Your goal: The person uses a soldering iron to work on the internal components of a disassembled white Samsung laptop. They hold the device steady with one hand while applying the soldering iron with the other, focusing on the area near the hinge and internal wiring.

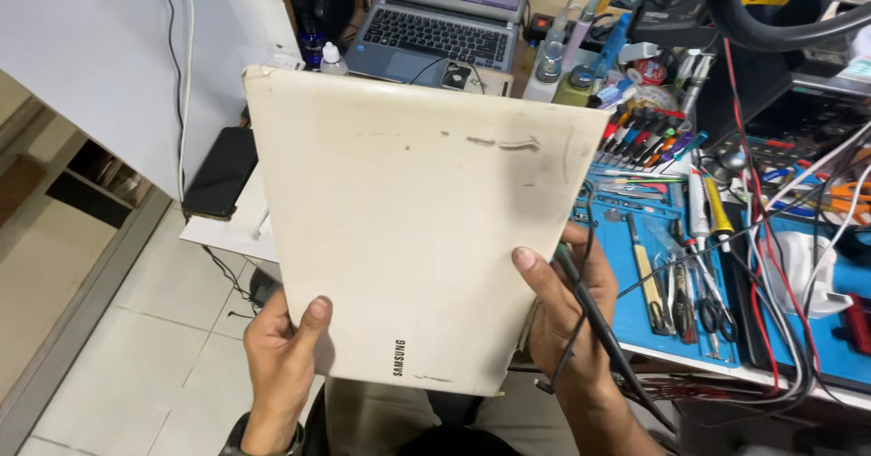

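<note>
The closed, scuffed cream-white laptop (408,229) is held up in the air, lid toward the camera, above the tiled floor (118,329) and just left of the blue mat on the cluttered worktop (649,329). The left hand (281,352) grips its lower left edge, thumb on the lid. The right hand (562,315) clasps the right edge, a black cable (590,302) lying across its fingers. This looks like inspection while carrying; setting it down would call for a free patch of worktop.
</note>
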